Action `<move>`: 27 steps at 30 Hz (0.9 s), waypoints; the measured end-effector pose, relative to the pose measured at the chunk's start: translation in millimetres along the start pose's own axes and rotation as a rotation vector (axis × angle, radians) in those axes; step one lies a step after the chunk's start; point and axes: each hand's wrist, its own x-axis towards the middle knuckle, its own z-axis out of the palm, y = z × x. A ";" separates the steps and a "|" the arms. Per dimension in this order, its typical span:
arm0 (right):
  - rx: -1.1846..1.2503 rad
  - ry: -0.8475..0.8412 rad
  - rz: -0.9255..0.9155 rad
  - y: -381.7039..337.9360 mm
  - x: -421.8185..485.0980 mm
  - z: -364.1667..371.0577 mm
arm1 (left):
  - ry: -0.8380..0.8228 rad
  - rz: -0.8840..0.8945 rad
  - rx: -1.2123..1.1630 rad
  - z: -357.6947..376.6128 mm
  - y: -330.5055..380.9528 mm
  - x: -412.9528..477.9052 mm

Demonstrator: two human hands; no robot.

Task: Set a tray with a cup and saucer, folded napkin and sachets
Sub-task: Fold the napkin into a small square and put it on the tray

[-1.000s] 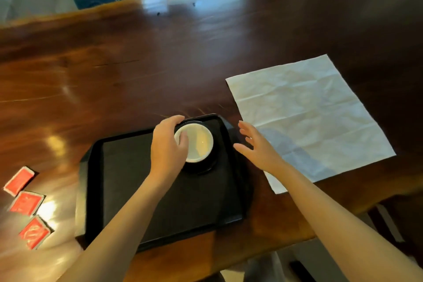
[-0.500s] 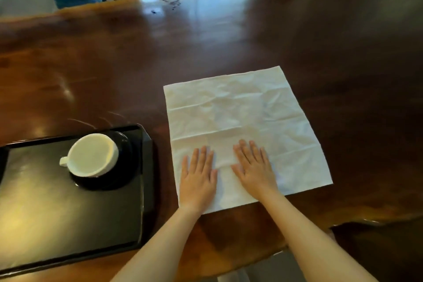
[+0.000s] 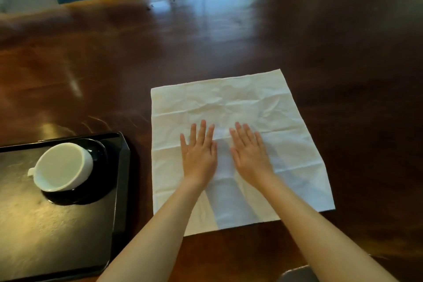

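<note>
Both hands, left (image 3: pixel 199 155) and right (image 3: pixel 249 153), lie spread flat on the unfolded napkin (image 3: pixel 251 103) on the bench (image 3: pixel 114 64), probably smoothing it for folding. Cup (image 3: pixel 61 167) sits on saucer (image 3: pixel 91 192) in the tray (image 3: pixel 121 167).

Glossy wood table (image 3: pixel 114 57), creased napkin (image 3: pixel 251 103)

A white napkin (image 3: pixel 235 126) lies unfolded and flat on the dark wooden tabletop (image 3: pixel 114 64), its surface wrinkled and marked by old fold lines, with its near edge close to the tabletop's front edge. To the left of it, apart from it, sits a black tray (image 3: pixel 121 190). In the tray's far right corner a white cup (image 3: pixel 61 167) stands upright on a black saucer (image 3: pixel 96 190), its small handle pointing left.
</note>
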 end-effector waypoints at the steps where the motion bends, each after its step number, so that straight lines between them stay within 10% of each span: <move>1: -0.022 -0.032 -0.041 -13.8 17.1 7.7 | -0.026 -0.041 0.019 4.5 2.9 14.6; 14: -0.129 0.010 0.240 113.0 50.7 -22.1 | -0.006 -0.145 0.156 -0.9 -65.4 44.6; 22: -0.265 -0.144 -0.266 79.3 -85.6 -48.3 | -0.192 0.483 0.273 -28.7 -72.8 -101.1; 27: -0.640 -0.413 -0.413 70.6 -128.5 -41.1 | -0.223 0.524 0.380 -34.8 -84.0 -143.4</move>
